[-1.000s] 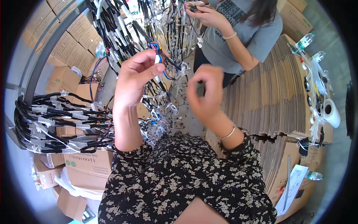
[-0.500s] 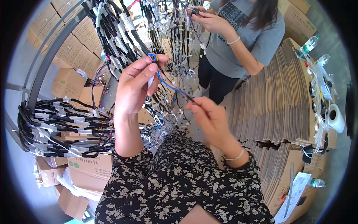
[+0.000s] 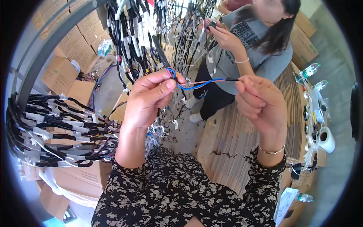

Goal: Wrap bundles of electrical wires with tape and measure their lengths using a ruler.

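Wires [image 3: 215, 80] run between my left hand [image 3: 150, 94] and right hand [image 3: 264, 97], each pinching them, seemingly a spreading-out step that calls next for a gentle pull.

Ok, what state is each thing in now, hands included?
Bare left hand: closed, pinching thin blue and pink wires
Bare right hand: closed, pinching their slim black-covered end
Wires: strung between both hands, the blue bowed
Black-and-white taped cable bundles: hanging
Flat brown cardboard sheets: stacked
Upper clear plastic bottle: capped, tilted
Co-worker's hand: holding a small dark part
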Action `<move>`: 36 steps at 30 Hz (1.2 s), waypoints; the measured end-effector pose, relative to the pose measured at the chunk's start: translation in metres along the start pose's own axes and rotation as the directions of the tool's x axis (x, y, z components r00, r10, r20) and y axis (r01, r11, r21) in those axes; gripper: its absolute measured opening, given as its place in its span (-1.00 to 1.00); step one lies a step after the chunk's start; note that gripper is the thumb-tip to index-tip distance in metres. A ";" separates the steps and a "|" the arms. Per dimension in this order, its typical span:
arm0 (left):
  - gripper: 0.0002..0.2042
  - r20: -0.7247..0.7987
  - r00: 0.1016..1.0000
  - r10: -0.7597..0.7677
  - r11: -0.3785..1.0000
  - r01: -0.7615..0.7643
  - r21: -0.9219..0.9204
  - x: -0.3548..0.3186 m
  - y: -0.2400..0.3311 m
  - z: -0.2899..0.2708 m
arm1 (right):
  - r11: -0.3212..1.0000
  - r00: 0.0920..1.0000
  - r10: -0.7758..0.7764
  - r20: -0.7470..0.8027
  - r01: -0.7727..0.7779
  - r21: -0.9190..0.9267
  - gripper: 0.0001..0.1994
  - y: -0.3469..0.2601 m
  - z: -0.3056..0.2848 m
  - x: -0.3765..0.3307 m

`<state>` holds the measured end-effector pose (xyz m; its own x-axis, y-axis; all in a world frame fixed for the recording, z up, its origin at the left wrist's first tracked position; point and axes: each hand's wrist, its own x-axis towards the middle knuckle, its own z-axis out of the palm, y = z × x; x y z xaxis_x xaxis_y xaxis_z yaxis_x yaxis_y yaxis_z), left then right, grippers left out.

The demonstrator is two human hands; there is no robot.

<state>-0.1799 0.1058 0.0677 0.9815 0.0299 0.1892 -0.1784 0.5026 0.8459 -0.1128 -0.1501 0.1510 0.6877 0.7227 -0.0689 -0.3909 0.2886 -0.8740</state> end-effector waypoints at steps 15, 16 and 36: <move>-0.86 0.129 0.984 0.119 0.992 -0.123 0.022 0.008 -0.022 -0.005 | 0.861 0.943 -0.063 -0.327 -0.114 -0.495 -0.74 0.056 0.008 -0.037; -0.88 0.101 0.987 0.123 0.992 -0.126 0.018 0.007 -0.021 -0.003 | 0.674 0.958 -0.140 -0.250 -0.092 -0.733 -0.69 0.061 0.018 -0.035; -0.80 -0.006 0.938 0.347 0.884 -0.325 0.335 -0.019 -0.019 -0.017 | 0.736 0.983 -0.165 -0.082 0.067 -0.674 -0.79 0.033 0.062 0.074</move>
<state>-0.1939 0.1107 0.0398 0.8588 0.2079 0.4682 -0.5005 0.1454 0.8534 -0.1130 -0.0486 0.1465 0.7908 0.6110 0.0370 0.1706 -0.1618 -0.9720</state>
